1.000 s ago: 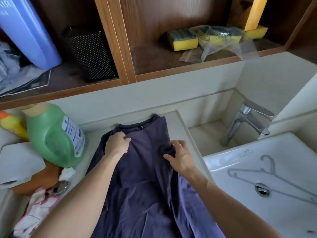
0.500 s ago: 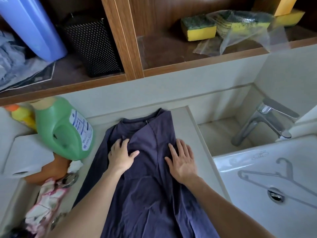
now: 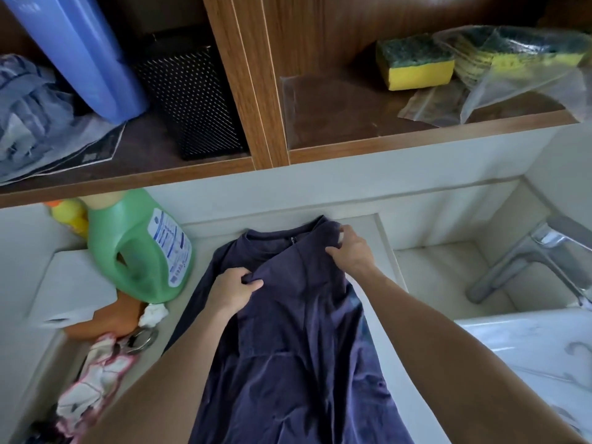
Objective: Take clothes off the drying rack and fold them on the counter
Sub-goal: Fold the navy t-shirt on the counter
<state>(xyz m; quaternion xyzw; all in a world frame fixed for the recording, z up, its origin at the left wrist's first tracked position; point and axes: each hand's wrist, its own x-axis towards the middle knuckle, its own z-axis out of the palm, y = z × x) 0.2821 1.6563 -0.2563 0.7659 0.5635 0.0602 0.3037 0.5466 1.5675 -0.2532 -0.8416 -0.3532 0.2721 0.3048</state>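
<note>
Moved: both hands lay flat on the purple shirt (image 3: pixel 298 347) half a second ago; now the left hand (image 3: pixel 232 288) has bunched up a fold and the right hand (image 3: pixel 352 254) has gone up to the collar.
Detergent bottle (image 3: pixel 137 248): green, tilted over on the counter (image 3: pixel 211 232), just left of the shirt.
Left hand: thumb and curled fingers pinch a ridge of cloth below the neckline.
Shirt: lies lengthwise on the counter, collar toward the wall, right side folded across the middle.
Right hand: curled fingers pinch the cloth at the collar's right corner.
Tap (image 3: pixel 519 264): chrome, right of the counter, apart from the shirt.
Sink (image 3: pixel 512 341): white, far right.
</note>
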